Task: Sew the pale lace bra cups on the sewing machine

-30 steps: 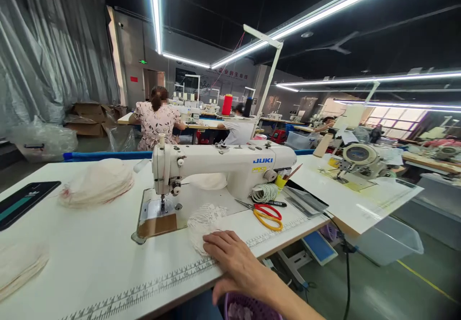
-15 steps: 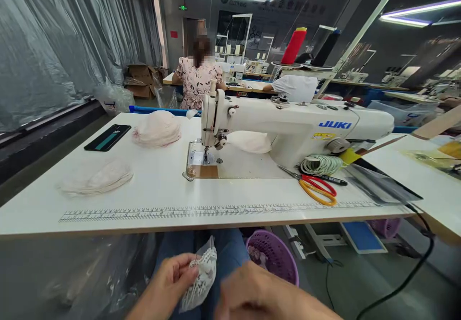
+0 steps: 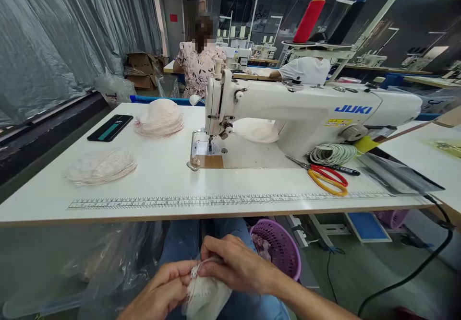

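Note:
Over my lap, both hands pinch a small white fabric piece (image 3: 209, 297) with a lacy edge and a reddish line along it. My left hand (image 3: 169, 284) grips that edge from the left, fingers closed. My right hand (image 3: 239, 265) pinches the same edge from above and the right, its thumb and fingers together. The lower part of the fabric hangs between them. Above, on the table, stands a white sewing machine (image 3: 298, 104), with a pile of pale pink fabric pieces (image 3: 159, 118) and a flatter white pile (image 3: 103, 166) to its left.
A phone (image 3: 110, 128) lies left of the piles. Scissors (image 3: 327, 178) and a coil of pale cord (image 3: 333, 153) lie right. A ruler strip (image 3: 230, 200) follows the table's front edge. A purple basket (image 3: 284, 253) stands beside my legs. A person (image 3: 201, 65) sits ahead.
My right hand has moved left and taken hold of the fabric's edge beside my left hand. The fabric is turned and spread wider. The view has tilted down slightly.

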